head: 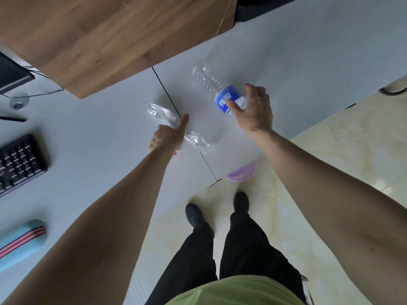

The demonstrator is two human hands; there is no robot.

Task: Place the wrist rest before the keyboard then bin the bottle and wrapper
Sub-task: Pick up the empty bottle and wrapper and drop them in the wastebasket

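At the far left, the wrist rest (19,243) lies on the desk (308,51) below the keyboard (19,161), near it but not touching. That fits the first job looking done. Both are cut off by the edge, so the person's view does not show if they line up.

Next, the left hand (169,136) is closed on the wrapper (176,124), with the thumb sticking out. The clear film pokes out of both sides of the fist. It is see-through and hard to tell from the grey desk.

Then the right hand (253,106) is half curled round the bottle (220,91), at the end by its blue label. Fingers press the label, so it looks like a grip for lifting. The bottle lies on its side; its cap is hidden behind the hand.

A purple bin (242,172) peeks out under the desk edge, mostly hidden. It is likely where both things go
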